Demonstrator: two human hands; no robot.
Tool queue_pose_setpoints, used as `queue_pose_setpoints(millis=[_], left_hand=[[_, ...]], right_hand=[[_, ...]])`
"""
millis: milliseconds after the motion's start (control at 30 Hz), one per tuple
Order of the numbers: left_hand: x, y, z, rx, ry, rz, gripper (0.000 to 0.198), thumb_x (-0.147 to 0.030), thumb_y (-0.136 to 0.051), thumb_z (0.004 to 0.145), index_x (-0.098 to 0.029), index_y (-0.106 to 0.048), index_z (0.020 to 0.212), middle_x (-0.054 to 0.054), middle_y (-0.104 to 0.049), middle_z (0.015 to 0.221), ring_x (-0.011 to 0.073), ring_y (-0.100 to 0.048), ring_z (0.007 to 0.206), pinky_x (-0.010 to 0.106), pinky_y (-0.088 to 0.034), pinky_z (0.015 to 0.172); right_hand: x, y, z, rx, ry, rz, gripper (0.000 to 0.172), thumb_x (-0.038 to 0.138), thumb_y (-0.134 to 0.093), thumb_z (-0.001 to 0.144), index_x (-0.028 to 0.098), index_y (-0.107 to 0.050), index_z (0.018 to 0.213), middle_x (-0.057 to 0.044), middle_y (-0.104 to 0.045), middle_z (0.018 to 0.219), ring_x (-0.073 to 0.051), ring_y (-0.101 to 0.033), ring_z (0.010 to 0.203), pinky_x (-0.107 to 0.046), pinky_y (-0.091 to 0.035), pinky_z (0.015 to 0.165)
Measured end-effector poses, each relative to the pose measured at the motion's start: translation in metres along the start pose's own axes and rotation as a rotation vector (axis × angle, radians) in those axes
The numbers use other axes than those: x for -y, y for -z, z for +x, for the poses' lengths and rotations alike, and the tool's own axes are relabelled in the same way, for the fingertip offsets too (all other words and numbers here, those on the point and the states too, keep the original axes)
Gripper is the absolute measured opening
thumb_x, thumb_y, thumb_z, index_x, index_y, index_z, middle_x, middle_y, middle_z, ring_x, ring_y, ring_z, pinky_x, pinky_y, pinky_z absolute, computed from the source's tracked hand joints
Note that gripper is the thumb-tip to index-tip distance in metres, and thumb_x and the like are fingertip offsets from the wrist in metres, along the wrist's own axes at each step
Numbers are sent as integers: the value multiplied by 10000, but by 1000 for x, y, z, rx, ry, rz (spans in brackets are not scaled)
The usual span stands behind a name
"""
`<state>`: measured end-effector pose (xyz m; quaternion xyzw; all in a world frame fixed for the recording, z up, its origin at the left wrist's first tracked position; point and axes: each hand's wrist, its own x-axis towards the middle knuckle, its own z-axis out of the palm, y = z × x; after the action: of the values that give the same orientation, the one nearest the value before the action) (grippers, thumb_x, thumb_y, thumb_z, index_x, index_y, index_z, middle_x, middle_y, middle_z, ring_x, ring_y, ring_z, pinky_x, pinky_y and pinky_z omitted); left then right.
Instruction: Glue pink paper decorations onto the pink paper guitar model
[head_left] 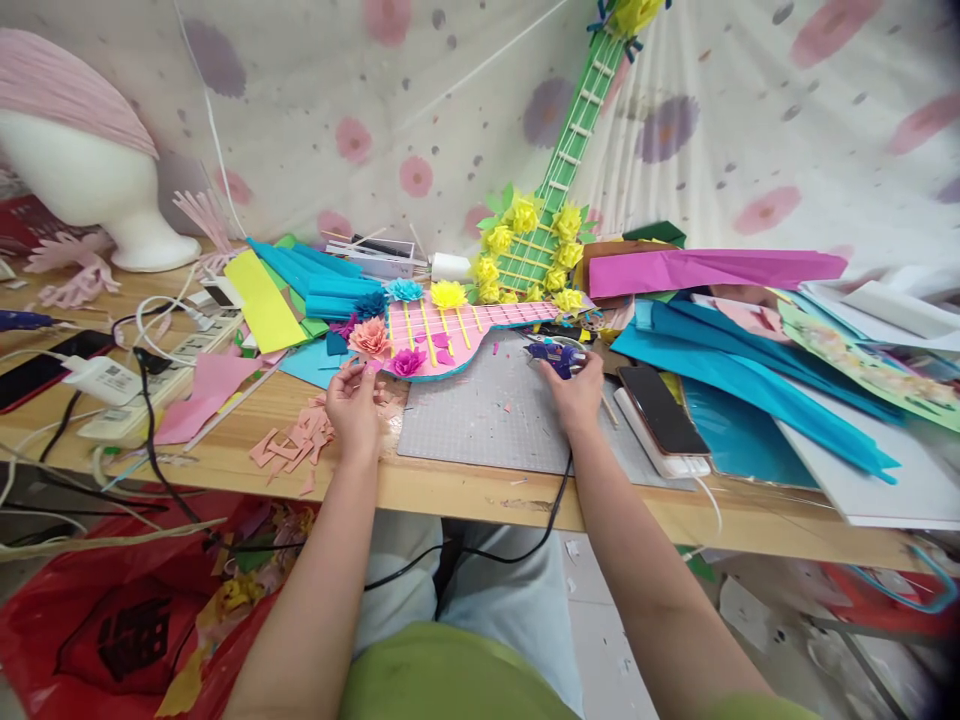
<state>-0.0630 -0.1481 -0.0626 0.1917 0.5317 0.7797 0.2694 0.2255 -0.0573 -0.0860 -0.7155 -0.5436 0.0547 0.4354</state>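
While sitting at a wooden table [450,487] in a green top [442,670] and pale jeans [517,615], reaching both bare arms over the front edge. Low at left, red plastic bag [75,640] stuffed with paper scraps. Over the lap, black cord [517,560], leading up toward the right hand [579,395]. Near the table edge: grey cutting mat [487,430], loose pile of peach paper strips [296,437] left of it, phone [660,405] on a white block to the right. With right hand, gripping blue glue gun [555,355] above the mat, nozzle to the left. With left hand [352,405], bending fingers and thumb close together at the lower-left rim of the pink paper guitar [466,345]; cannot tell whether pinching anything. Pink guitar just beyond and between both hands, partly over the mat, narrow end to the right, with yellow strips across and paper flowers, including a peach one [370,338] and a magenta one [409,362], along the left end. Farther right, blue paper sheets [750,375]. Behind, green guitar [566,165] upright with yellow flowers round the base. Far left, white foam head [75,180]; at the very back, flower-print curtain [465,80].
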Motion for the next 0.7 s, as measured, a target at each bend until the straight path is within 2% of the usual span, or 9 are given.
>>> queue_pose_setpoints(millis=[100,167,233,300,367,467,567,700], left_hand=[[-3,4,10,-5,9,-7,306,-331,-745,617,-158,-559,787,-33,-583,658,64,-544,507,170,-420,449],[-2,5,17,-7,-1,-12,303,-327,-742,621,-159,-544,776,-41,-569,646,58,-538,503,162,-410,448],[1,6,22,-2,-22,-28,309,-317,-743,627,-165,-523,783,-44,-566,659,54,-536,504,160,-412,456],[6,8,25,11,-48,-42,336,-313,-747,633,-174,-500,814,-45,-565,689,54,-532,501,167,-414,455],[12,11,27,18,-59,-32,370,-319,-750,636,-181,-485,853,-41,-562,728,55,-528,503,173,-406,442],[21,19,29,10,-60,0,404,-331,-746,644,-188,-472,905,-32,-557,779,56,-530,528,177,-406,446],[28,25,31,22,-64,8,415,-344,-731,667,-199,-460,946,-28,-555,802,59,-532,552,182,-420,471],[32,26,31,36,-92,10,401,-338,-727,682,-199,-460,948,-13,-563,818,64,-549,603,181,-435,521]], right_hand=[[10,6,-3,-283,220,46,662,516,-649,672,130,-441,1169,-178,-532,1130,-313,-494,1103,-514,-369,977],[24,7,-10,-336,368,104,604,498,-636,700,152,-440,1154,-157,-520,1107,-304,-494,1090,-530,-374,970],[45,0,-22,-249,507,188,544,474,-610,743,170,-434,1158,-138,-519,1091,-275,-519,1044,-503,-418,931],[71,-13,-37,-92,616,260,531,465,-596,765,181,-423,1179,-129,-532,1085,-257,-536,1009,-480,-450,901],[97,-30,-53,80,732,280,576,470,-621,752,178,-417,1204,-139,-540,1118,-264,-529,1048,-471,-450,920],[131,-58,-71,267,853,249,632,466,-638,736,167,-416,1246,-164,-525,1205,-292,-480,1147,-479,-404,987],[153,-78,-79,362,887,194,689,441,-655,713,131,-418,1282,-183,-505,1238,-312,-450,1176,-479,-363,1020],[165,-90,-82,388,875,143,684,402,-637,723,129,-417,1310,-180,-496,1245,-315,-439,1178,-482,-328,1037]])
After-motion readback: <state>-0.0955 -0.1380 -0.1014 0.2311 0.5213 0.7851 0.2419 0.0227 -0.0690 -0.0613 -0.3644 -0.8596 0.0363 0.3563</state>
